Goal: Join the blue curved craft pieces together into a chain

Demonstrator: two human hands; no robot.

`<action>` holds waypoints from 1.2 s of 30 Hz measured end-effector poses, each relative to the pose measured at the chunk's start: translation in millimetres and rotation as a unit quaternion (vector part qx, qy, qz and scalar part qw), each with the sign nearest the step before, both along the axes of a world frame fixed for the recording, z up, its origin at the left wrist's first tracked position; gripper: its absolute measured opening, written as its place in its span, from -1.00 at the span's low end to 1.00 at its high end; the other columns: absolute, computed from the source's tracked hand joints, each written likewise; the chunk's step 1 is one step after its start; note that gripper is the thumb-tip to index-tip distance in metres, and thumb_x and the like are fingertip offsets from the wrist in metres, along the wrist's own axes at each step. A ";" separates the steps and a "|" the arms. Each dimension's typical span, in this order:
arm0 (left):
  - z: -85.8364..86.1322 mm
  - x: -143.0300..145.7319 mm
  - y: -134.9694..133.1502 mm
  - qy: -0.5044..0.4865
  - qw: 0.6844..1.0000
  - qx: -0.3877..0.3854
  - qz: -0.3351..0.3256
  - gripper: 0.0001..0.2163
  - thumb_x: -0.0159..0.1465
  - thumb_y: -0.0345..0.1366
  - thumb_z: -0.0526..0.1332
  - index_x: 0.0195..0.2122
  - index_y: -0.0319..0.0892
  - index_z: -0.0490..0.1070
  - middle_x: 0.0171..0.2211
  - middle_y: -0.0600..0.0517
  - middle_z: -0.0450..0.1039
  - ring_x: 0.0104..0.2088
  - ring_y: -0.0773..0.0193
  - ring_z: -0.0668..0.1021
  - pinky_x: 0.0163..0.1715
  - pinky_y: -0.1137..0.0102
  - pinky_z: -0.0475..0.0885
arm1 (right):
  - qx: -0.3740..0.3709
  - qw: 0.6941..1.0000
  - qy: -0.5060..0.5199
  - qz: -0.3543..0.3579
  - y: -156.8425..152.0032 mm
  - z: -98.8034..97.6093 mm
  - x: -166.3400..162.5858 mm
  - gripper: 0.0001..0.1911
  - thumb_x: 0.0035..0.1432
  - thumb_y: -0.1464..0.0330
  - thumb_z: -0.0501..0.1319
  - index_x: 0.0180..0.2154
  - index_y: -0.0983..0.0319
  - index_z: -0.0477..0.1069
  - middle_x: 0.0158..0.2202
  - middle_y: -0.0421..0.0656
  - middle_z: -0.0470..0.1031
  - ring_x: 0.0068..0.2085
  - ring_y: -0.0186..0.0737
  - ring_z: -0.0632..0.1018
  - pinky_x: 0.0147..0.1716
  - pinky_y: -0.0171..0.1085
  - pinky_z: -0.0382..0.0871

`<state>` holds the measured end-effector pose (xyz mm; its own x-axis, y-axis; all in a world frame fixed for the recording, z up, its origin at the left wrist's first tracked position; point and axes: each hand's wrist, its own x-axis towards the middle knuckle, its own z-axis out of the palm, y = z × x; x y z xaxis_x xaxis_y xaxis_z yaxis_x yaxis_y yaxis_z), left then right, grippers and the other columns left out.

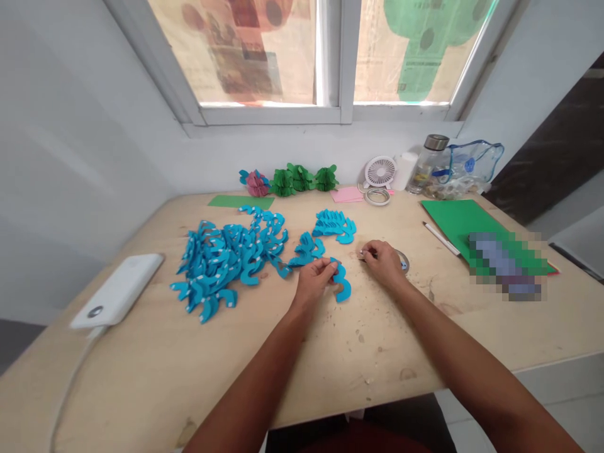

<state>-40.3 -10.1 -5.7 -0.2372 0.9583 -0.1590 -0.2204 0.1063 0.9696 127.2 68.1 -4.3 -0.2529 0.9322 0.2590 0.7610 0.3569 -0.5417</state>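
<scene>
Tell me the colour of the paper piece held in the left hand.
The paper piece is bright blue; the head view shows it.

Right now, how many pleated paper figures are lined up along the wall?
4: the pink figure at the left end, then the left green figure, the middle green figure and the right green figure. Any behind them would be hidden.

Left grip (pixel 314 278) pinches a wavy blue cutout (pixel 344 289) at the counter (pixel 340 371); right grip (pixel 381 263), toward two o'clock, pinches a small piece (pixel 362 253), possibly tape; blue pile (pixel 221 251) toward nine
</scene>
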 end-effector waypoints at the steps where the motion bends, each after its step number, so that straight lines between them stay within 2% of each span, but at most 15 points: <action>1: 0.5 0.1 0.0 -0.003 1.000 -0.002 -0.001 -0.73 -0.07 -0.13 0.32 -0.50 -0.27 0.45 -0.60 0.06 0.35 -0.61 0.41 0.38 -0.64 0.48 0.35 | -0.002 1.000 0.009 -0.006 -0.1 0.0 0.0 -0.86 0.04 0.38 0.09 -0.47 0.21 0.40 -0.43 -0.14 0.48 -0.35 -0.20 0.40 -0.35 -0.28 0.16; 7: 5.3 1.0 -1.2 -0.013 1.000 -0.012 0.005 -0.73 -0.10 -0.15 0.33 -0.46 -0.27 0.47 -0.61 0.07 0.34 -0.61 0.42 0.36 -0.67 0.50 0.31 | -0.026 0.995 0.089 -0.037 -3.4 1.1 0.8 -0.85 0.03 0.32 0.05 -0.45 0.20 0.36 -0.55 -0.22 0.40 -0.48 -0.27 0.38 -0.47 -0.33 0.14; 11: 7.1 2.0 -1.3 -0.017 0.999 -0.023 0.026 -0.72 -0.14 -0.22 0.35 -0.43 -0.26 0.45 -0.63 0.08 0.34 -0.61 0.42 0.37 -0.68 0.54 0.27 | -0.016 0.990 0.135 -0.041 -6.8 4.9 0.7 -0.84 0.02 0.29 0.06 -0.43 0.20 0.36 -0.50 -0.21 0.42 -0.46 -0.27 0.38 -0.44 -0.32 0.19; 15: 7.7 3.4 -1.6 -0.040 0.998 -0.036 0.023 -0.74 -0.16 -0.24 0.36 -0.48 -0.24 0.37 -0.64 0.11 0.34 -0.67 0.47 0.33 -0.71 0.55 0.24 | -0.022 0.984 0.179 0.009 -13.8 9.9 -4.5 -0.85 0.02 0.29 0.09 -0.42 0.22 0.37 -0.45 -0.18 0.45 -0.41 -0.26 0.40 -0.39 -0.31 0.24; 21: 14.9 5.8 -5.8 -0.042 0.997 -0.060 -0.013 -0.76 -0.12 -0.20 0.34 -0.52 -0.23 0.36 -0.68 0.17 0.27 -0.76 0.54 0.22 -0.78 0.57 0.14 | -0.118 0.952 0.260 0.106 -29.0 13.6 -18.4 -0.85 0.02 0.28 0.13 -0.41 0.23 0.38 -0.45 -0.18 0.47 -0.42 -0.29 0.43 -0.41 -0.33 0.28; 27: 21.1 5.8 -7.6 -0.046 0.997 -0.053 -0.040 -0.79 -0.11 -0.23 0.34 -0.55 -0.24 0.38 -0.69 0.16 0.29 -0.77 0.54 0.23 -0.78 0.57 0.14 | -0.158 0.940 0.263 0.150 -38.0 18.6 -24.9 -0.86 0.01 0.29 0.14 -0.42 0.23 0.39 -0.47 -0.20 0.44 -0.45 -0.32 0.41 -0.44 -0.34 0.28; 36: 23.9 5.3 -9.4 -0.010 0.997 -0.055 -0.055 -0.82 -0.08 -0.25 0.33 -0.56 -0.24 0.41 -0.71 0.15 0.29 -0.77 0.53 0.24 -0.78 0.56 0.11 | -0.121 0.959 0.234 0.104 -40.7 22.0 -25.9 -0.89 -0.05 0.33 0.16 -0.51 0.24 0.40 -0.55 -0.21 0.44 -0.49 -0.31 0.40 -0.47 -0.33 0.27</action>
